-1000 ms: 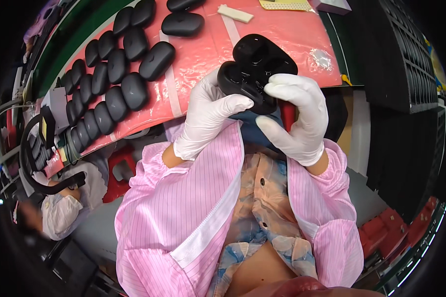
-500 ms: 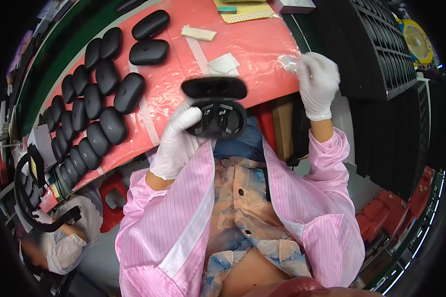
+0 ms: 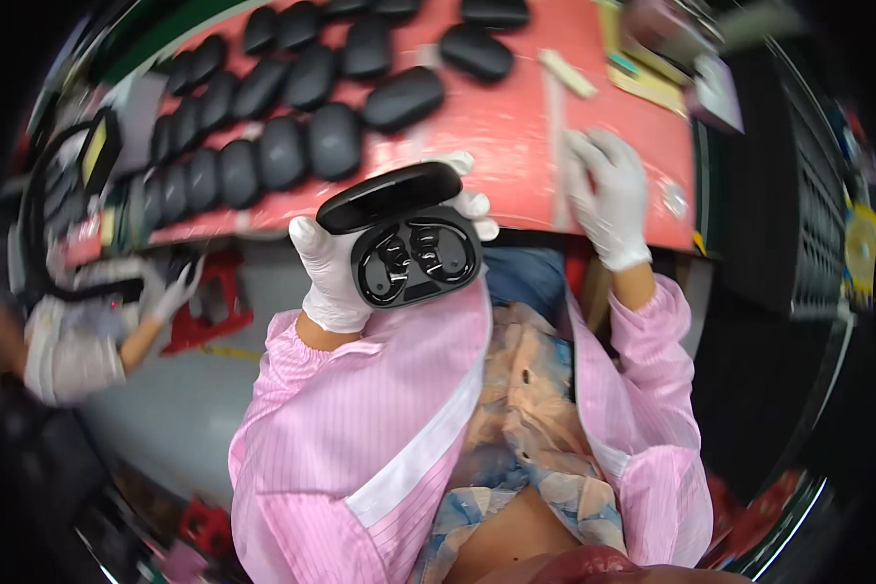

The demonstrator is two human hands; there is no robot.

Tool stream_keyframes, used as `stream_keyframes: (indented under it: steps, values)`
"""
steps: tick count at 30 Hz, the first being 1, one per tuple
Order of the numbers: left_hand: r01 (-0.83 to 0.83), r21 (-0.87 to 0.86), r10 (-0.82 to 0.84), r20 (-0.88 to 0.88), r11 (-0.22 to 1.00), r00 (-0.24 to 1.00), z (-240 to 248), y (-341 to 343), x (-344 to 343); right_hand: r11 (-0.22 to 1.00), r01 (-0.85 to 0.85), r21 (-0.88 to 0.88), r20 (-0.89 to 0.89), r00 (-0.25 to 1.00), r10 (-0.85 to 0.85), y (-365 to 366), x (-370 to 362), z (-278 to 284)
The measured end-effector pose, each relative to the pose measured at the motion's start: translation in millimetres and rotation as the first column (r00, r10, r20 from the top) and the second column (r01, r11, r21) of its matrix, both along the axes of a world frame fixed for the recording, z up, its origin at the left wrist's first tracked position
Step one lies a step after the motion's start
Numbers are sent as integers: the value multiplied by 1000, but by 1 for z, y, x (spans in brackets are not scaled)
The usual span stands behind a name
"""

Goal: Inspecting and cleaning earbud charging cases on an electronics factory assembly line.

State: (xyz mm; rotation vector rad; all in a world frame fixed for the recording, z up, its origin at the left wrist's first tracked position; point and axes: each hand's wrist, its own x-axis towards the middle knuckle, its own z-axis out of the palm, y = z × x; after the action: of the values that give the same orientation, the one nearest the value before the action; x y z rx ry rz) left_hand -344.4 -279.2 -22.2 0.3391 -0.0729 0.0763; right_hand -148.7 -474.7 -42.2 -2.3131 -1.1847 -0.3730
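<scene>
Gloved left hand [image 3: 336, 277] closed around the open black case [image 3: 418, 298]: the thumb stands along its left end, and fingertips [image 3: 473, 204] of the same hand show past its right end, so that the case is cradled from below and behind. The case lies just off the near edge of the bench [image 3: 501, 122], between that edge and the wearer's body. Its long axis runs left to right, the right end turned slightly toward the bench. The raised lid [image 3: 389, 197] stands on the bench side; the two black earbuds [image 3: 396, 261] lie in their wells, facing up toward the wearer.

Gloved right hand [image 3: 608, 195] apart from the case, to its right and a little farther from the body, over the near edge of the bench toward its right corner. The case's long axis, extended, points roughly at this hand; the gap between is clear to view. The fingers are bent; whether they hold anything or touch the surface cannot be told.

Farther out, closed black cases [image 3: 336, 142] stand in rows from the left end of the bench along its far side. A pale strip [image 3: 567, 73] lies beyond the right hand, and a yellow card [image 3: 660, 94] near the far right corner.
</scene>
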Motion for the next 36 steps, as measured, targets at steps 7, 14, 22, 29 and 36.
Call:
stream_keyframes:
  steps: [7,14,22,29,36]
  values:
    - [-221,267,306,-339,938,890,-43,57,-147,990,-47,-136,-23,999,44,9,6,5]
    - [-756,-125,498,-681,643,536,-129,90,-202,987,-68,-143,73,994,79,13,5,-11]
    - [-909,-109,411,-865,403,287,-181,148,-211,993,-48,-109,-29,999,45,10,1,-12]
    - [-926,377,853,-475,-23,-215,-154,317,-274,984,-80,-160,37,995,87,15,3,-10]
    - [-813,571,863,-462,115,-203,-161,289,-262,995,-66,-71,-42,997,63,2,7,-23]
